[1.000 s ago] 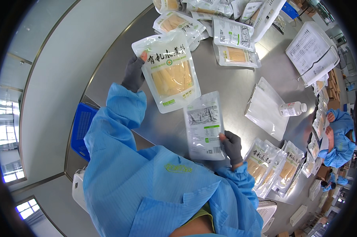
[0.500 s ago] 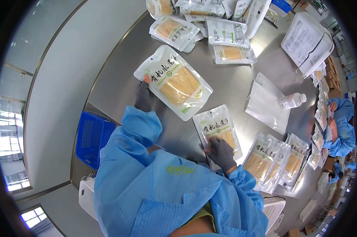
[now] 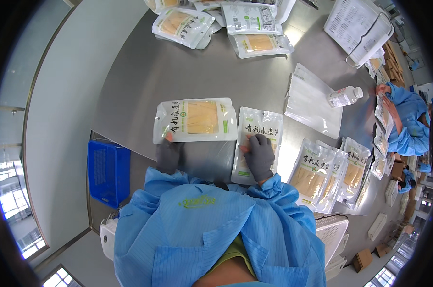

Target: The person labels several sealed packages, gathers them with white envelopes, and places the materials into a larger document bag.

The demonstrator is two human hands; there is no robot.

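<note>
My left hand (image 3: 168,156), in a grey glove with bare fingertips, pinches the lower left corner of a clear-fronted white food pouch (image 3: 202,117). This pouch is turned sideways, with pale yellow pieces showing through its window. Whether it touches the table cannot be told. Close to its right end lies a similar pouch (image 3: 269,123), upright to me on the table. My right hand (image 3: 259,157), gloved the same way, is closed over the middle of that pouch with bent fingers. It covers much of the front, and its fingertips are partly hidden.
Several filled pouches (image 3: 310,173) stand leaning together at right. Behind them are flat white empty pouches (image 3: 312,103) and a white bottle (image 3: 344,97). More pouches (image 3: 183,26) are heaped at the far side. A blue basket (image 3: 108,174) stands left; a co-worker (image 3: 410,119) is at far right.
The left pouch has come down and nearer to me, turning from slanted to sideways in my left hand. My right hand stays on its pouch, which looks straighter. The whole view has shifted.
</note>
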